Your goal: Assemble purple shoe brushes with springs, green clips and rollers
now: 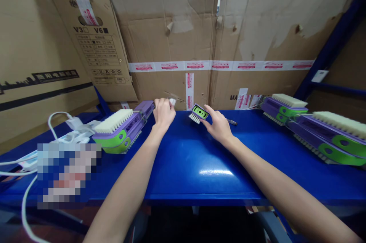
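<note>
My right hand point(217, 124) grips a small brush point(199, 113) between thumb and fingers. The brush has a purple rim, a green face with dark slots, and white bristles pointing down to the left. My left hand point(164, 112) is closed, with a small white piece point(172, 102) showing past its fingers; its kind cannot be made out. Just left of that hand lies a purple and green brush bundle point(122, 130), cream bristles on top and more underneath. Part of a pen point(232, 122) shows on the table behind my right hand.
More purple and green brushes point(328, 136) lie along the right side of the blue table point(197, 166). At the left are a white power strip point(78, 136), white cables and a blurred-out patch. Cardboard sheets point(171, 41) wall the back, and a blue metal frame point(323, 44) stands at right.
</note>
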Motion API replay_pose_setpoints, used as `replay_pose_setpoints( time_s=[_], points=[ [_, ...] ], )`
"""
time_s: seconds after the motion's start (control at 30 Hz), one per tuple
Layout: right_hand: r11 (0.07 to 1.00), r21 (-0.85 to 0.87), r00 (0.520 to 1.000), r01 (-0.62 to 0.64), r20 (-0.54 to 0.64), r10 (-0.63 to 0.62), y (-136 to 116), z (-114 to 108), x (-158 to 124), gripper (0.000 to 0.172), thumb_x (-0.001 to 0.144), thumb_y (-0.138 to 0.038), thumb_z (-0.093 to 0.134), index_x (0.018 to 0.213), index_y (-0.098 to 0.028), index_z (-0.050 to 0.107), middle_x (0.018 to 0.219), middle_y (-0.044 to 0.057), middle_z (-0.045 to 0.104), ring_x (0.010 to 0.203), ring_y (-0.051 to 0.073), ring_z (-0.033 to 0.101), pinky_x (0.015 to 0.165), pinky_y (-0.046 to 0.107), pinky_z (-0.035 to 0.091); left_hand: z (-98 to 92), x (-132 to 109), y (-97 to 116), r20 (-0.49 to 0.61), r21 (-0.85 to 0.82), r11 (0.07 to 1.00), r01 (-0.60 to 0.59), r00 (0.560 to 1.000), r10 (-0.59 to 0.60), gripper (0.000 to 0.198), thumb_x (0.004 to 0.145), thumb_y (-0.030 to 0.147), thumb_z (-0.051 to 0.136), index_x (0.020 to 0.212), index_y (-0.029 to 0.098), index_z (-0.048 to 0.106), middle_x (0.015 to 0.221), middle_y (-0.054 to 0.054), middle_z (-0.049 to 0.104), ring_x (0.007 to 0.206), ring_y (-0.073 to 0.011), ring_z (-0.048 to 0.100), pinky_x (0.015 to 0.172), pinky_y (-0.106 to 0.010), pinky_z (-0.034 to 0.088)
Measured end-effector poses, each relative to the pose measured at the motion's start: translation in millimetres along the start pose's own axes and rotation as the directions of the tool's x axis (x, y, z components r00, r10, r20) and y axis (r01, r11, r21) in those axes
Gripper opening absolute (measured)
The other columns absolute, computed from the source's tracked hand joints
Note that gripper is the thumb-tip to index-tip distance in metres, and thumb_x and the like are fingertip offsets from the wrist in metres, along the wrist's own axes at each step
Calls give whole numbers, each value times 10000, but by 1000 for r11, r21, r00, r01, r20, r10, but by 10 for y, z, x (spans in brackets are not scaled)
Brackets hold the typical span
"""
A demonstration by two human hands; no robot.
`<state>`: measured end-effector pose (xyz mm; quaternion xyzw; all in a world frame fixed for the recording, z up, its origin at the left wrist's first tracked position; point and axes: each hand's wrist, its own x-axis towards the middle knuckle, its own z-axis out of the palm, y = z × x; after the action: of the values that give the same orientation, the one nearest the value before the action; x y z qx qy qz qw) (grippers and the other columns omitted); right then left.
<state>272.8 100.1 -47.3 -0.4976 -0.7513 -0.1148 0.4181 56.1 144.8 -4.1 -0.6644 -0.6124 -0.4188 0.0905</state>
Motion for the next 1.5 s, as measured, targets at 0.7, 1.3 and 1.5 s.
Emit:
replay_pose_setpoints(
  time_s=[0.7, 1.3, 1.5],
  points=[
    [999, 2, 999, 38, -12, -38, 8, -4, 0, 532, 856, -332, 548, 1357, -189, 438, 1180, 127, 632, 1014, 284, 597, 827, 424, 487, 75, 100, -3, 577, -806, -49, 590, 764, -289, 126, 808, 229, 491, 906, 171, 544, 847, -63, 634, 792, -153, 653, 748, -299, 555],
    [991, -74, 990, 116, -67, -121, -14, -47, 5, 491, 896, -365, 491, 1344, -165, 453, 1076, 135, 664, 928, 268, 587, 774, 386, 438, 234, -83, 60, 539, -525, 467, 711, 703, -465, 350, 633, 91, 685, 961, 170, 592, 788, -55, 658, 677, -180, 633, 633, -332, 542],
    [979, -104, 983, 177, -38, -182, -26, -137, 38, 471, 906, -342, 465, 1340, -157, 459, 1026, 122, 665, 916, 263, 560, 764, 385, 401, 335, -19, -120, 366, -497, 707, 503, 860, -355, 292, 607, 117, 701, 893, 158, 664, 840, -82, 692, 798, -231, 653, 744, -338, 505]
  ],
)
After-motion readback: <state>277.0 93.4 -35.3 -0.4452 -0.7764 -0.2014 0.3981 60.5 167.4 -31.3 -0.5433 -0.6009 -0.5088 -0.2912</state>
